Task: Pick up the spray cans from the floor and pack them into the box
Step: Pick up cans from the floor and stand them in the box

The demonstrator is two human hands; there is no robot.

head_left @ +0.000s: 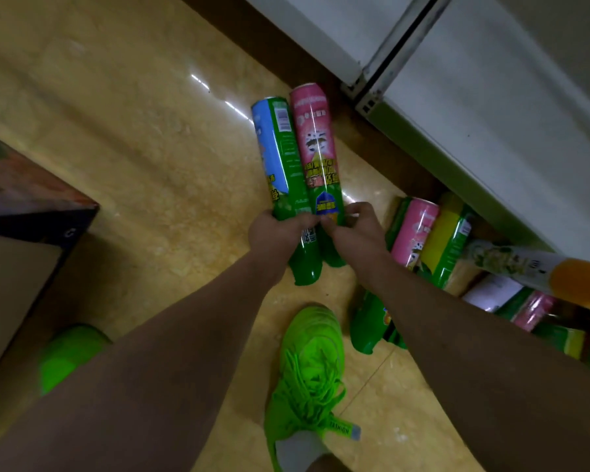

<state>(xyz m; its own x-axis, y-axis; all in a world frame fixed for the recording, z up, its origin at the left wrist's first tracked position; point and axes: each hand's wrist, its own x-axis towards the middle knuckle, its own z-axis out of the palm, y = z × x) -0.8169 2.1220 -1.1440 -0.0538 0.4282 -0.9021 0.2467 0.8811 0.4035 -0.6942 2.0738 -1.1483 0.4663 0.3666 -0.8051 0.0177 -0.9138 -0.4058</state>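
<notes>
Two tall spray cans are held side by side above the floor, bottoms pointing away from me. My left hand [273,229] grips the blue-and-green can [276,155]. My right hand [353,226] grips the pink-and-green can [315,141]. Their green caps point back toward me, below my hands. More spray cans [433,240] lie in a heap on the floor at the right, one with an orange cap [579,284]. Another green can [368,321] lies under my right forearm. A corner of the cardboard box [21,253] shows at the left edge.
The floor is glossy tan tile [133,131]. A white cabinet or door [491,97] with a dark baseboard runs along the upper right. My bright green shoes stand below, one in the middle [307,369] and one at the left beside the box [69,352].
</notes>
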